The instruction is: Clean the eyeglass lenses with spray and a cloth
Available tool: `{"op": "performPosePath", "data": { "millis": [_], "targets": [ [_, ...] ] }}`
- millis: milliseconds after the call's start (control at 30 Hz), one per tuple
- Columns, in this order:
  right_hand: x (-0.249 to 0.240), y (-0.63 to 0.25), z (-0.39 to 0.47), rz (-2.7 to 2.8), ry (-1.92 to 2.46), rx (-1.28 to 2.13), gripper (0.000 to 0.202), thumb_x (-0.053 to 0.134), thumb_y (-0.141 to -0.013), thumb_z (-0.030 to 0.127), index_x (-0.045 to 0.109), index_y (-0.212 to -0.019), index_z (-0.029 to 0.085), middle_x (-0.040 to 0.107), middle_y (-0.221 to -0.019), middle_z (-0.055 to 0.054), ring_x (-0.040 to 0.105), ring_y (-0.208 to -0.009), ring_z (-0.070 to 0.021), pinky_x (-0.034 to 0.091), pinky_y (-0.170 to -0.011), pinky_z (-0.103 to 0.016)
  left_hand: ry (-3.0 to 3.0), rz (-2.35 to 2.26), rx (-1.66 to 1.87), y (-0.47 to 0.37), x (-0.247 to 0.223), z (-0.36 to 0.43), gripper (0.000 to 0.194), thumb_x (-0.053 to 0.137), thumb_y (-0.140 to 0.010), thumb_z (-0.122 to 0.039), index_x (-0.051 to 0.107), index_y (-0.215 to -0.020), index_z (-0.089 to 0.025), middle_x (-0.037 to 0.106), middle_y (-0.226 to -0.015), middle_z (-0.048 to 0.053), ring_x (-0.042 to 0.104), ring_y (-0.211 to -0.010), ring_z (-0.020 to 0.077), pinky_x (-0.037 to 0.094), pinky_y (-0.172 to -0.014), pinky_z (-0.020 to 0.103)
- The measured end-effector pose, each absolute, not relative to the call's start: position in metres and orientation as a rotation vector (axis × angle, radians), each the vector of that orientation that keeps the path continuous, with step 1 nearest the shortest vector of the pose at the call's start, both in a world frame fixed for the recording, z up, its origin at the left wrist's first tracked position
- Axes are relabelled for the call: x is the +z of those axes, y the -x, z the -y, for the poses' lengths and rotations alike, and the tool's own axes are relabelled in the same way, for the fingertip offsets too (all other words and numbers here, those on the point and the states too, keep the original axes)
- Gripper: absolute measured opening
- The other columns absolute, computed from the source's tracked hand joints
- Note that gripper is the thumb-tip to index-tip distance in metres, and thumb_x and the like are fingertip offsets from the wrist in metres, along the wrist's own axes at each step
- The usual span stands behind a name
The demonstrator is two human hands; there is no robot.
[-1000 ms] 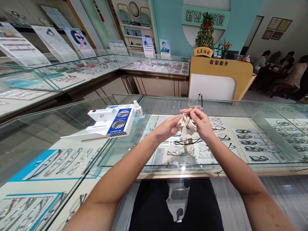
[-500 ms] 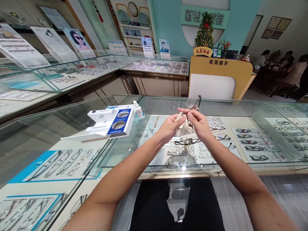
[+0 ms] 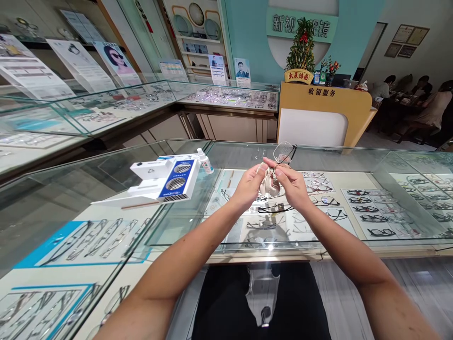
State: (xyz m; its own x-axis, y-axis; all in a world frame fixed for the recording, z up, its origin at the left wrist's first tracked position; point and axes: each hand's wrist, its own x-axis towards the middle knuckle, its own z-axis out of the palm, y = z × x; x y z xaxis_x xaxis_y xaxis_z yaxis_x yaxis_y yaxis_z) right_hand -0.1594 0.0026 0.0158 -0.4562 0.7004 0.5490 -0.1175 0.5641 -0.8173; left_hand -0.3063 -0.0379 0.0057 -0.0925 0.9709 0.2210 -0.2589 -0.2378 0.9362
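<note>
Thin-rimmed glasses (image 3: pixel 284 152) have tilted, fingers (image 3: pixel 289 175) pinching them and a crumpled beige cloth (image 3: pixel 269 187).

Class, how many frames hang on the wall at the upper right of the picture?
4: the upper left frame, the upper right frame, the lower left frame and the lower right frame. None looks hidden.
</note>
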Motion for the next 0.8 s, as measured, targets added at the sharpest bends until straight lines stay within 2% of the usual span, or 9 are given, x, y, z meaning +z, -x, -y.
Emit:
{"op": "performPosePath", "data": {
  "millis": [100,200,300,367,500,667,800],
  "targets": [
    [0.016,0.157,-0.007,1.733,0.531,1.097,0.054,0.058,-0.097,0.067,0.085,-0.085,0.022,0.083,-0.107,-0.008,0.070,-0.102,-0.0260,0.052,-0.104,-0.046,-1.158,-0.882,1.453,0.311,0.009,0.038,0.066,0.085,-0.071,-0.077,0.065,-0.084,-0.015,0.068,-0.070,0.001,0.061,-0.062,0.0111,0.049,-0.060,0.022],
    [0.014,0.157,-0.011,1.629,0.571,1.225,0.049,0.068,-0.091,0.067,0.087,-0.103,0.024,0.084,-0.108,-0.008,0.072,-0.104,-0.0263,0.054,-0.100,-0.044,-1.156,-0.888,1.384,0.314,0.011,0.038,0.066,0.093,-0.065,-0.069,0.069,-0.092,-0.013,0.069,-0.071,0.000,0.058,-0.059,0.0094,0.046,-0.056,0.020],
    [0.013,0.157,-0.012,1.577,0.577,1.324,0.047,0.074,-0.086,0.067,0.088,-0.103,0.025,0.084,-0.111,-0.007,0.073,-0.105,-0.0264,0.055,-0.097,-0.042,-1.143,-0.920,1.354,0.314,0.012,0.040,0.069,0.098,-0.061,-0.062,0.069,-0.099,-0.013,0.069,-0.071,-0.001,0.057,-0.055,0.0092,0.043,-0.052,0.020],
    [0.012,0.158,-0.010,1.619,0.566,1.308,0.048,0.072,-0.087,0.068,0.088,-0.102,0.026,0.084,-0.107,-0.006,0.072,-0.102,-0.0257,0.054,-0.097,-0.042,-1.141,-0.942,1.380,0.313,0.012,0.042,0.069,0.099,-0.060,-0.061,0.069,-0.099,-0.013,0.069,-0.072,0.000,0.059,-0.057,0.0107,0.045,-0.053,0.021],
    [0.012,0.162,-0.004,1.736,0.507,1.170,0.055,0.064,-0.092,0.072,0.085,-0.077,0.024,0.084,-0.110,-0.008,0.069,-0.101,-0.0261,0.051,-0.099,-0.043,-1.202,-0.950,1.488,0.310,0.011,0.043,0.063,0.090,-0.070,-0.068,0.065,-0.091,-0.015,0.064,-0.065,-0.002,0.054,-0.055,0.0098,0.043,-0.053,0.021],
    [0.013,0.163,0.000,1.724,0.502,1.140,0.049,0.067,-0.091,0.069,0.087,-0.089,0.024,0.085,-0.104,-0.007,0.066,-0.091,-0.0233,0.052,-0.097,-0.043,-1.280,-0.974,1.561,0.310,0.008,0.041,0.061,0.078,-0.082,-0.074,0.068,-0.095,-0.015,0.060,-0.064,-0.003,0.050,-0.055,0.0100,0.039,-0.052,0.022],
    [0.015,0.161,-0.005,1.571,0.559,1.301,0.041,0.077,-0.084,0.064,0.088,-0.089,0.025,0.085,-0.111,-0.006,0.071,-0.097,-0.0236,0.055,-0.095,-0.041,-1.328,-0.948,1.495,0.316,0.006,0.037,0.065,0.073,-0.085,-0.076,0.072,-0.099,-0.013,0.063,-0.068,-0.001,0.054,-0.061,0.0114,0.043,-0.057,0.023]
  ]
}}
